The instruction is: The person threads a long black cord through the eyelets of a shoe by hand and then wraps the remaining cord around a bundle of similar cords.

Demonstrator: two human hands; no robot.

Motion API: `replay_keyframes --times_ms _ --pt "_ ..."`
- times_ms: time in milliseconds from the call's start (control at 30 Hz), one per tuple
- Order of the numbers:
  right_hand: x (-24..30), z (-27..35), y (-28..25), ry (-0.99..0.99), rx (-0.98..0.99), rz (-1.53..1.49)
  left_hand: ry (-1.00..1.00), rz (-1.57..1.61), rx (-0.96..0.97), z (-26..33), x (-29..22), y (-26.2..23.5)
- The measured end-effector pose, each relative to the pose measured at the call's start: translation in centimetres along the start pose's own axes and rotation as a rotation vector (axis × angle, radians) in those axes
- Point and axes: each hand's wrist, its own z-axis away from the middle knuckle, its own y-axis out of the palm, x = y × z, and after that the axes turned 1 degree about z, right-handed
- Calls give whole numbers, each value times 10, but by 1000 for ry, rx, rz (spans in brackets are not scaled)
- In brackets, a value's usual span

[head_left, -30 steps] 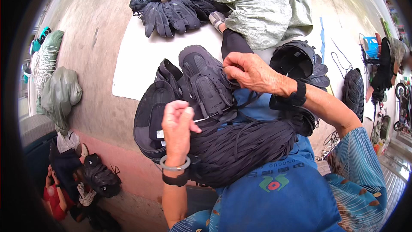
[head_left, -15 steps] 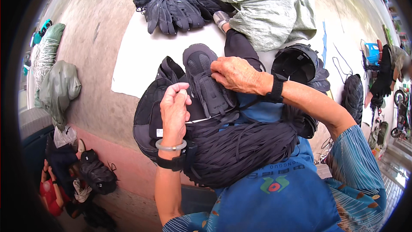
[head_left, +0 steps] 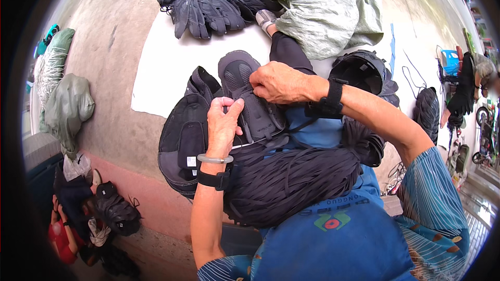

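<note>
A dark grey and black shoe upper (head_left: 237, 67) stands before me, its toe end pointing away. At its right edge my right hand (head_left: 284, 84) is closed, fingertips pinched together. My left hand (head_left: 223, 125) has thumb and forefinger pressed together at the shoe's left side, close to the right fingertips. Whatever lies in either pinch is too small and dark to make out. Across my lap rests a thick bundle of black laces (head_left: 297, 182). Another black shoe upper (head_left: 174, 145), with a white label inside, lies left of my left hand.
Several black shoe uppers (head_left: 208, 13) are lined up on a white sheet (head_left: 156, 73). A pale green sack (head_left: 328, 10) stands beyond it. More dark uppers (head_left: 359, 75) lie right of my knees. Another person (head_left: 65, 234) sits at lower left, near wrapped sacks (head_left: 67, 104).
My left hand has moved up and right onto the shoe, and its thumb and forefinger have come together. My right hand has shifted slightly left, still pinched at the shoe's edge.
</note>
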Motion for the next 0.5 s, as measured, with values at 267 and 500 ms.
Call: replay_keyframes --times_ms 267,500 --pt "-4 -18 -8 -33 172 22 -28 112 58 -3 5 -2" --pt "1 -31 -20 -15 282 -17 -51 156 73 -9 7 -5"
